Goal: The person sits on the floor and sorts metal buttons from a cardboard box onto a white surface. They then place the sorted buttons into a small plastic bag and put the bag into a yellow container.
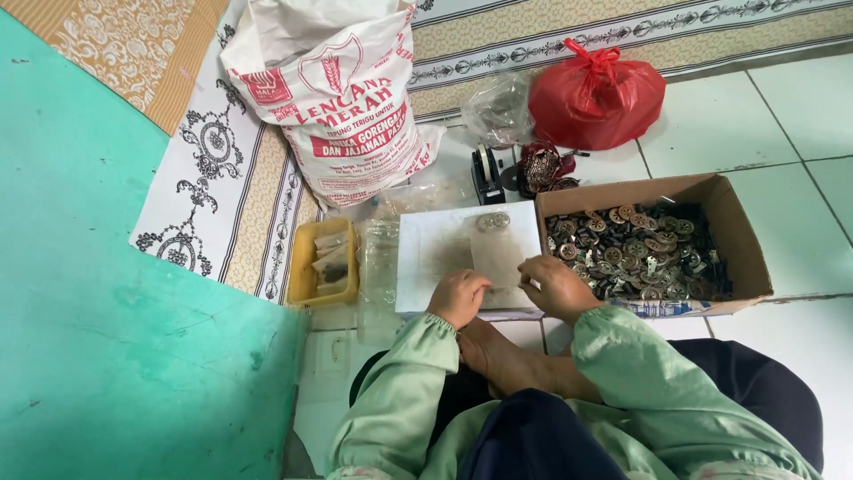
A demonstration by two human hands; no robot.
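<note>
A bare foot (498, 356) rests nearest, between green sleeves. Just beyond it, the left hand (458, 297) and right hand (553, 286) each pinch an edge of a small clear plastic bag (498, 258) lying on a white board (435, 253). A cardboard box (737, 240) of metal pieces (635, 253) sits just right of the board.

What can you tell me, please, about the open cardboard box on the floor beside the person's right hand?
The open brown cardboard box is shallow and rectangular, its flaps up and its corners a little worn. It sits flat on the white tiled floor, slightly askew, to the right of the white work board, whose edge it seems to touch. It holds a heap of small round metal pieces, silvery and bronze. The right hand rests near its left wall.
</note>
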